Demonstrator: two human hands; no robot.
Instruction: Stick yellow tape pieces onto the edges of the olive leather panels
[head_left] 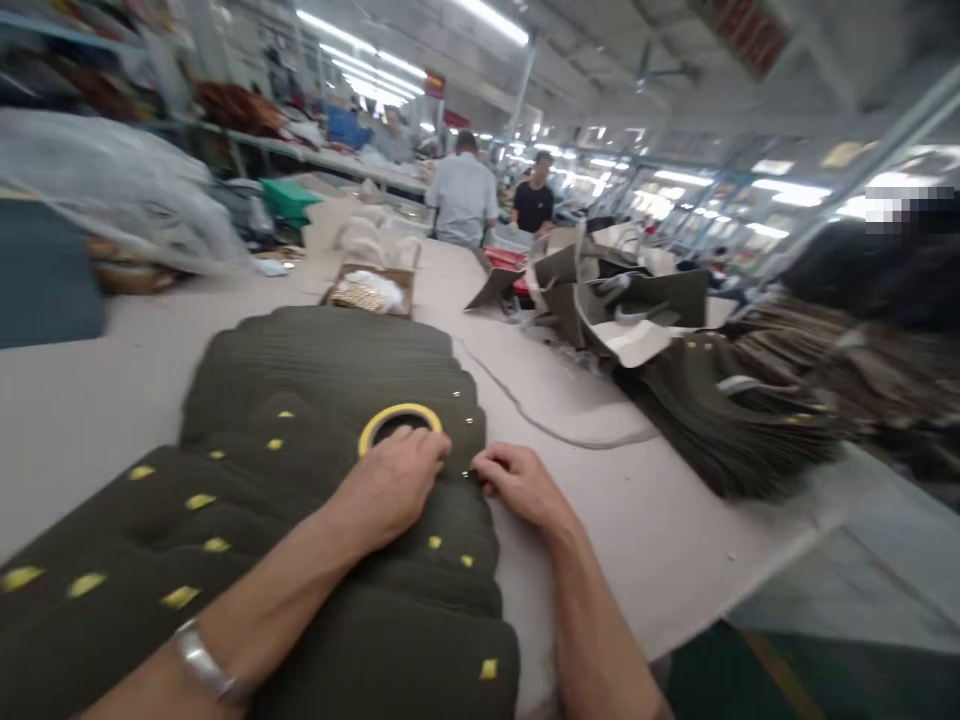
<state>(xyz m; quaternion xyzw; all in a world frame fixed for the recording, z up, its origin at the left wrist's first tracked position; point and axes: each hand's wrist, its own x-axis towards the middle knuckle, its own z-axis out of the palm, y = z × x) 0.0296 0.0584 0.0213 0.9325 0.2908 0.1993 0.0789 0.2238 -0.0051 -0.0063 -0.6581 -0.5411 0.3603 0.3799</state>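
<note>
A layered stack of dark olive fabric pieces (pixel 322 370) spreads over the table in front of me, dotted with small yellow tape bits (pixel 435 542). My left hand (pixel 394 485) is closed over the near side of a roll of yellow tape (pixel 369 432), held just above the fabric. A metal band (pixel 201 660) circles the left wrist. At the stack's right edge, my right hand (pixel 525 488) has thumb and forefinger pinched together, beside a small pale mark on the fabric. What those fingertips hold is hidden.
Behind the stack stands a small box (pixel 409 290) with white material. Bundled dark fabric pieces (pixel 720 430) and curled panels (pixel 637 300) lie to the right. A cord (pixel 555 432) crosses the pale table (pixel 600 540). Clear plastic sheeting (pixel 112 190) lies left; people (pixel 463 195) are farther back.
</note>
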